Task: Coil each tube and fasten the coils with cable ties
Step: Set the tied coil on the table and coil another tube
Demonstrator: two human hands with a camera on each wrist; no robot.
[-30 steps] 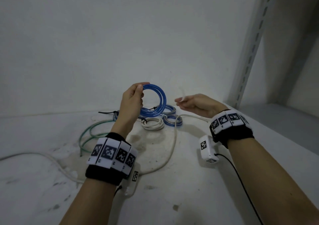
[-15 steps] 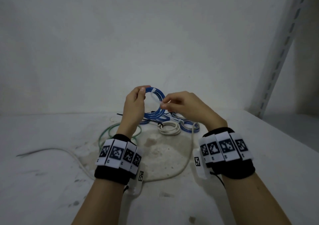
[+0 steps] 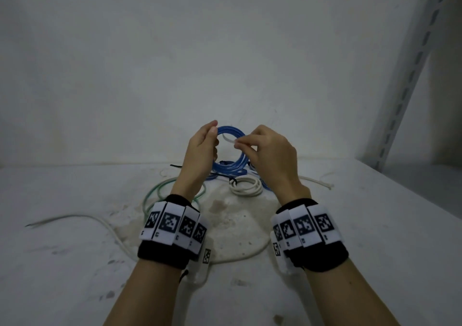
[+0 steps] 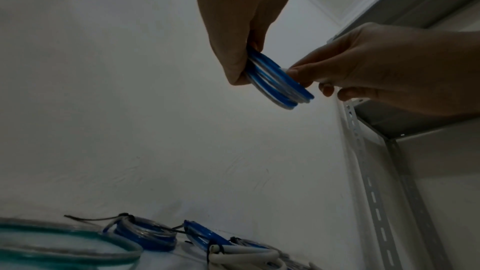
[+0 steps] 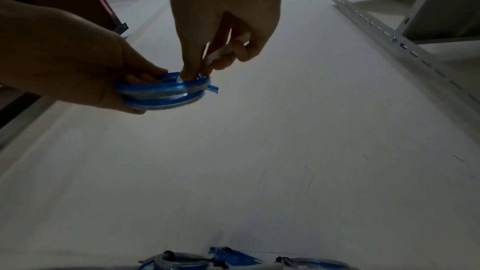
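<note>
a loose white tube [image 3: 75, 219] trails at the far left of the surface [image 3: 375, 250], the green tube [image 3: 160, 189] beside it, both uncoiled and well clear of the work – the left hand [image 3: 200, 150] pinches the blue coil [image 3: 231, 150] upright in the air, likely so its loops stay bunched and its centre is open for threading; the right hand [image 3: 268, 150] has a pinching grip on a white cable tie [image 3: 228, 138] laid across the coil's top; tied coils [image 3: 246, 185] lie below, a spare tie [image 3: 317, 182] further right, the shelf post [image 3: 412, 76] well apart
</note>
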